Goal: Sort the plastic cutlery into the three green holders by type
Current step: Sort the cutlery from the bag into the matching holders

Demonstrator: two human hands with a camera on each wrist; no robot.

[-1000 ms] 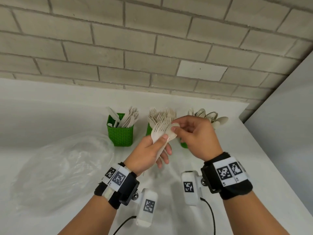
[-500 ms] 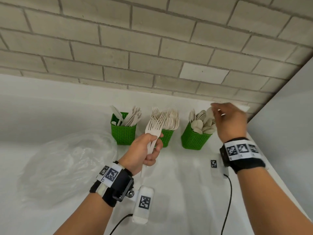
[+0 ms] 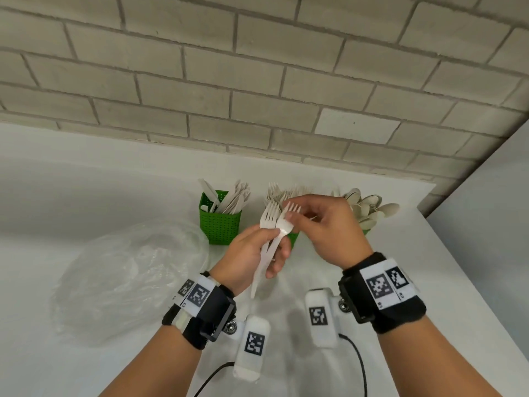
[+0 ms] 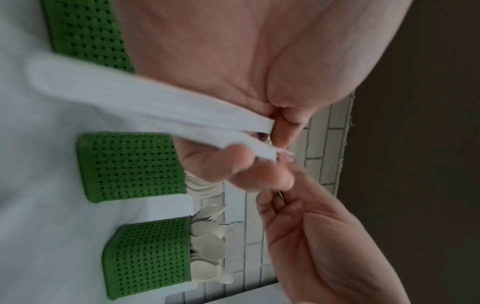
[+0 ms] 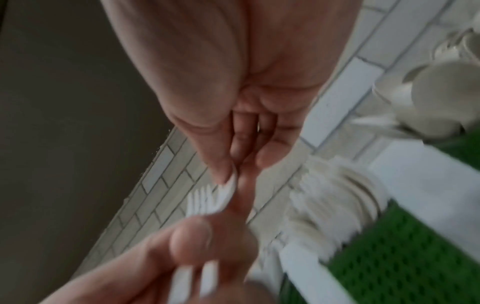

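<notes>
My left hand [image 3: 270, 243] grips a small bundle of white plastic forks [image 3: 269, 222] by their handles, tines up, in front of the holders. My right hand [image 3: 296, 214] pinches the head of one fork [image 3: 287, 217] in that bundle between thumb and forefinger. The right wrist view shows the pinched tines [image 5: 205, 202]; the left wrist view shows the handles [image 4: 155, 111]. Three green holders stand in a row by the wall: the left holder [image 3: 220, 224] has knives, the middle holder [image 3: 293, 239], half hidden by my hands, has forks, and the right holder [image 4: 150, 257] has spoons [image 3: 372, 209].
A crumpled clear plastic bag [image 3: 128, 276] lies on the white counter [image 3: 86, 196] to the left of my hands. A brick wall runs behind the holders. The counter's right edge [image 3: 458, 253] is close to the spoon holder, beside a pale panel.
A second ago my right hand held a spoon at the bundle. It carried it over the spoon holder, and has come back without it to pinch a fork. My left hand kept holding the forks.
</notes>
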